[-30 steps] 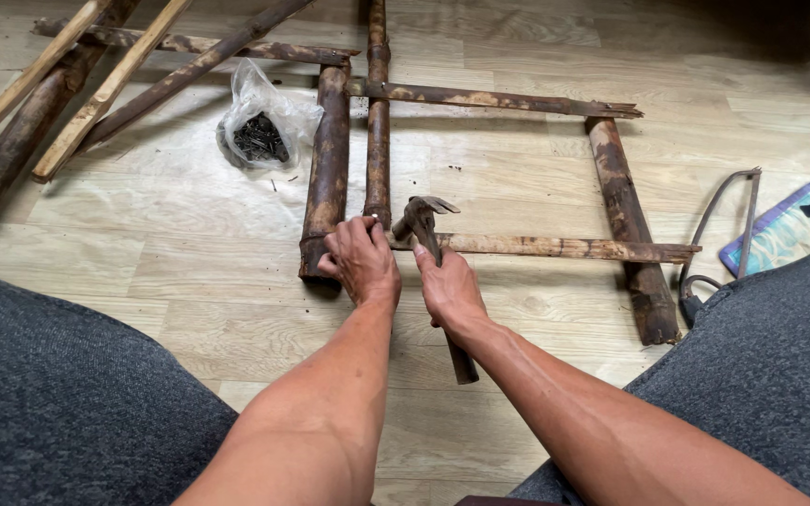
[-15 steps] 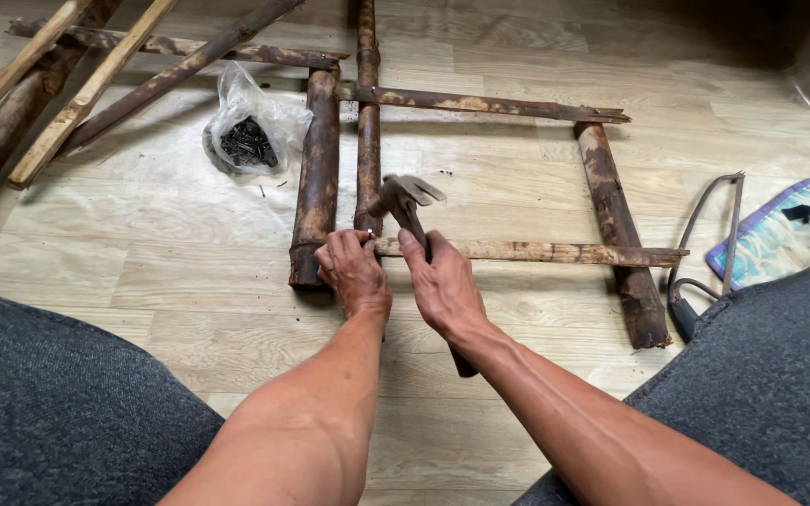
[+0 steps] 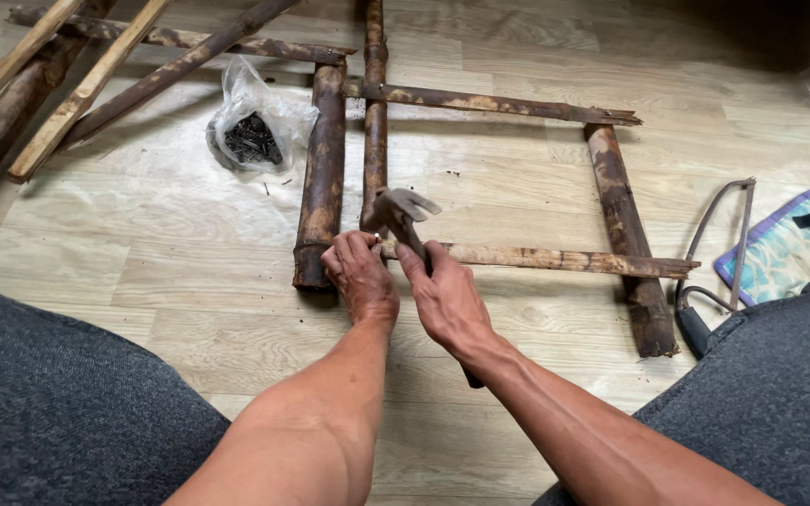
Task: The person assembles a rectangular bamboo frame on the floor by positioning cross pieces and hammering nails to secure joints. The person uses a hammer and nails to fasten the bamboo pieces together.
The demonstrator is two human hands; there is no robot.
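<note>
Your right hand [image 3: 444,298] fingers are closed around the hammer [image 3: 405,220], head raised just above them. Your left hand [image 3: 362,276] fingers pinch at the wooden frame [image 3: 536,257] joint, directly beneath.

A clear plastic bag of dark nails [image 3: 257,126] is lying left of the rough wooden pole frame [image 3: 322,169]; a metal-framed hacksaw [image 3: 719,253] is lying right of it, on the pale plank floor [image 3: 142,253].
</note>
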